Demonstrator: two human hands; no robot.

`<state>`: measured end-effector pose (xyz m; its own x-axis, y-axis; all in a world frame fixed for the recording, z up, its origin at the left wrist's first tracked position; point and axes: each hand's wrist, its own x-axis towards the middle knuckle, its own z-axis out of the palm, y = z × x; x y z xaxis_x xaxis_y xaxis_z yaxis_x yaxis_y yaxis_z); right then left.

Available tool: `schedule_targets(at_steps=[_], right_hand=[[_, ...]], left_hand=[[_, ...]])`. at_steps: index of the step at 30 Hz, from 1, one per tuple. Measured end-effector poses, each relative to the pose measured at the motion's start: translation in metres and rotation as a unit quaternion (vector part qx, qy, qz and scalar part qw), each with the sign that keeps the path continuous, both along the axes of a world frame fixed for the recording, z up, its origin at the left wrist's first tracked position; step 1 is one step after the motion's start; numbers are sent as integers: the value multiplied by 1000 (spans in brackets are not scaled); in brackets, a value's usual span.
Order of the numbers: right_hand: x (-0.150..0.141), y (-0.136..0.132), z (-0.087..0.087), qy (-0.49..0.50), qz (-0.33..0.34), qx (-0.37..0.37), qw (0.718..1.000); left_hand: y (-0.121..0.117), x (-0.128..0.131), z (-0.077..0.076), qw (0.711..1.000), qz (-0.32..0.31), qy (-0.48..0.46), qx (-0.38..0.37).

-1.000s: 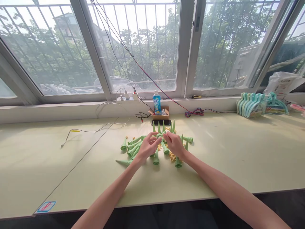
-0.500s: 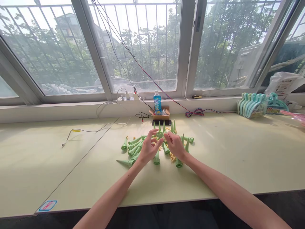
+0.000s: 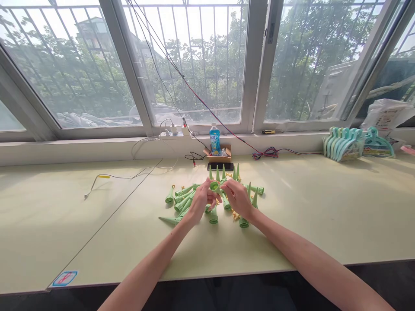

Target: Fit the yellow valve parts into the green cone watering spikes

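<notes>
My left hand is closed around a green plastic watering spike, whose round open end faces me. Close beside that opening, the fingers of my right hand are pinched together; whatever they may hold is hidden. More green spikes surround both hands on the table. Several lie on their sides at the left, while others stand point up behind the hands and at the right. Small tan pieces are scattered among them.
A blue-labelled bottle stands in a small cardboard box behind a dark phone. Cables run along the windowsill. Teal plastic hangers stand at the back right. A thin wire lies to the left.
The spike in my left hand has turned so that its open end faces me, and the left fingers have curled in around it. My right hand has hardly moved.
</notes>
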<state>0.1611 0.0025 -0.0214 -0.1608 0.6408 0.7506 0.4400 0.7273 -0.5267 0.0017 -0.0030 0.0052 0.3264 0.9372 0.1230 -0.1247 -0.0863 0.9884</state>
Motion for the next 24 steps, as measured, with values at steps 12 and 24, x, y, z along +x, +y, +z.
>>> schedule_targets(at_steps=[12,24], right_hand=[[1,4,-1,7,-11,-20,1000],[0,5,2,39,-64,-67,995]], left_hand=[[-2,0,0,1000,-10,-6,18],[-9,3,-1,976,12,111,188]])
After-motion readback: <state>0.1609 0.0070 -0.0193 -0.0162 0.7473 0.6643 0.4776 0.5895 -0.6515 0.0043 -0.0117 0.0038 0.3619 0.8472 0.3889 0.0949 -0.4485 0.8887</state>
